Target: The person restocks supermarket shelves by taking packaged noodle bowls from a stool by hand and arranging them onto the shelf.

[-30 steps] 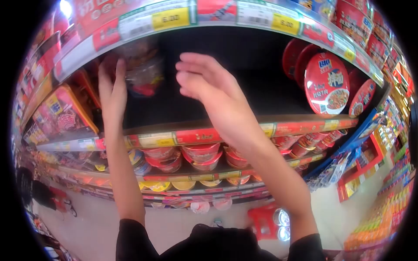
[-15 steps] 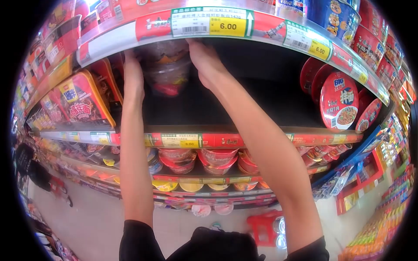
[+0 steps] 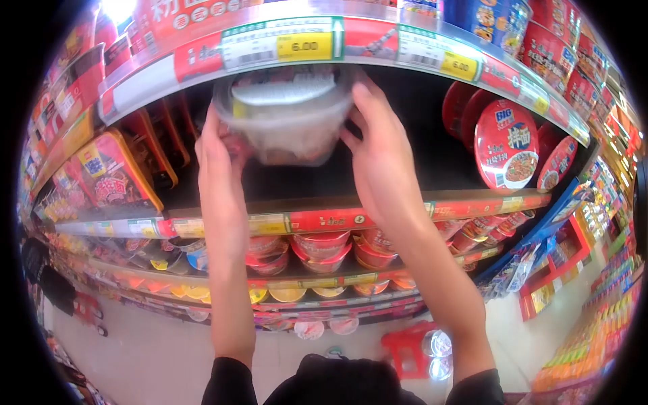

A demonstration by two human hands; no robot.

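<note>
A clear plastic tub (image 3: 290, 125) with a whitish label hangs between my hands at the front of the dark shelf, just under the upper price rail. My left hand (image 3: 221, 155) presses on its left side, the fingers partly hidden behind it. On the tub's right side is my right hand (image 3: 378, 145), with thumb and fingers around the edge. What lies inside the tub is blurred. Orange-edged noodle packs (image 3: 111, 175) stand left of my left hand. A round red-lidded noodle bowl (image 3: 506, 145) stands on edge to the right.
The upper shelf rail (image 3: 364, 44) with price tags runs above my hands, and a lower rail (image 3: 324, 221) passes beneath them. Red noodle tubs (image 3: 320, 250) fill the level below. A red stool (image 3: 408, 351) stands on the floor, lower right.
The clear tub has come out from deeper in the shelf, toward me and slightly right. Both hands are now at its sides. The camera view has shifted a little.
</note>
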